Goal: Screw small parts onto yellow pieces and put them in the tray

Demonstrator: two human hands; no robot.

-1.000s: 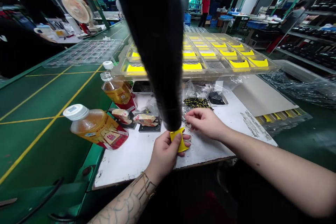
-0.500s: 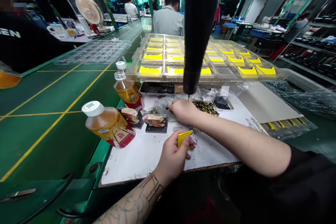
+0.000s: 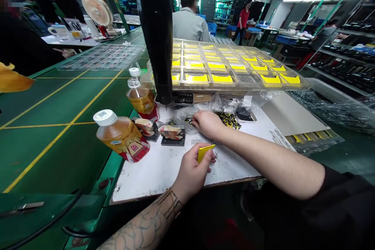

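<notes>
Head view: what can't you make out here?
In the head view:
- Yellow piece: partly hidden by the left hand.
- Dark bits by the right hand: too small to identify.
- Plastic compartment tray: left part hidden by a blurred dark object.
- Orange shape: blurred, cut off by left edge.

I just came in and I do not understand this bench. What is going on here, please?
A person sits at a white work board. Their left hand pinches a small yellow piece. Their right hand is beside a heap of small black and yellow bits and a clear plastic bag. A large clear tray holding yellow pieces lies beyond.
</notes>
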